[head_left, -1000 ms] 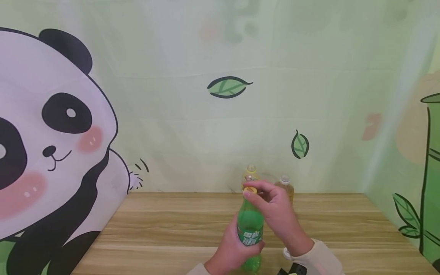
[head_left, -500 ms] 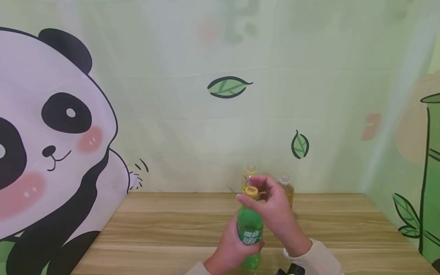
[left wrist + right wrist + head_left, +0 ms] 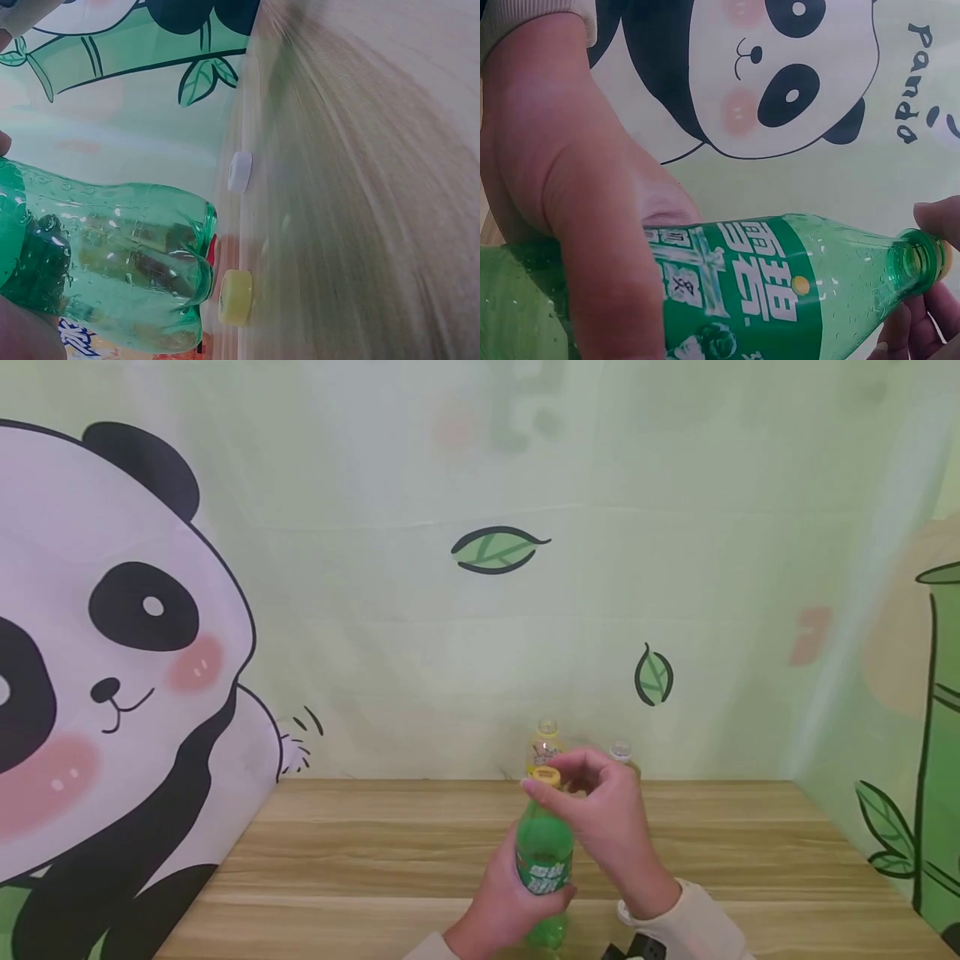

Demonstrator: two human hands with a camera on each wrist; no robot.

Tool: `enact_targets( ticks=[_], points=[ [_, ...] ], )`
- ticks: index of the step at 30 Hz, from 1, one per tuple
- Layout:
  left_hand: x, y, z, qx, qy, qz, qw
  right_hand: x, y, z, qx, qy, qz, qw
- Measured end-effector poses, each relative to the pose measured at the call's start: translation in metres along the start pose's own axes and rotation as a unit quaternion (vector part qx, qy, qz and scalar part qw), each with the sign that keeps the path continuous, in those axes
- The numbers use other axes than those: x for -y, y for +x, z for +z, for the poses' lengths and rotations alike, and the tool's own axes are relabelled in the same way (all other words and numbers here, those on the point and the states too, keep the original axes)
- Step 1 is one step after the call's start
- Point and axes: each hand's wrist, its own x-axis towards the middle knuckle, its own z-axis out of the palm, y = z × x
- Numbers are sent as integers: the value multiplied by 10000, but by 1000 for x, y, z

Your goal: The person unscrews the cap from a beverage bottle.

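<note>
My left hand [image 3: 506,906] grips a green plastic soda bottle [image 3: 543,839] round its body, holding it roughly upright. White lettering shows on its green label [image 3: 731,281]. At the top is a yellow-orange bottle cap [image 3: 546,773], which my right hand [image 3: 617,827] pinches between thumb and fingers. In the right wrist view the thumb lies on one side of the cap [image 3: 946,259] and fingers curl on the other. Droplets cover the bottle's lower part [image 3: 127,255] in the left wrist view, with its base apart from the table surface.
Behind the hands stand a capless clear bottle with yellow print [image 3: 543,750] and a second bottle [image 3: 621,752], mostly hidden by my right hand. A white cap [image 3: 240,172] and a yellow cap [image 3: 235,298] lie on the wooden table [image 3: 360,860]. A panda-print cloth hangs behind.
My right fingers spread off the cap half a second ago and have closed on it again. The left hand and bottle stay nearly in place.
</note>
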Motion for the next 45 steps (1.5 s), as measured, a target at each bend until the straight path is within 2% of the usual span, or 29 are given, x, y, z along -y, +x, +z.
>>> enact_targets(
  ticks=[9,20,23,29,32,38,45],
  points=[
    [0,0,-2,24,-38,-54,10000,-5,2,-2,266,159,-266,9992],
    [1,-1,-2,-110,-24,52,9999,-9,4,-4,1014,348,-201,9940],
    [0,-1,-2,-137,21,78,9999,-6,5,-3,919,137,-305,9952],
    [0,-2,-2,-69,20,123,9999,-1,5,-1,236,-464,-204,9984],
    [0,-3,-2,-71,28,125,9999,0,4,-1,88,-657,-277,9974],
    [1,-3,-3,-67,-14,26,10000,0,6,-2,183,-644,-495,9965],
    [1,-4,-7,-122,-12,-95,9999,-6,11,-5,573,-381,-861,9939]
  ],
)
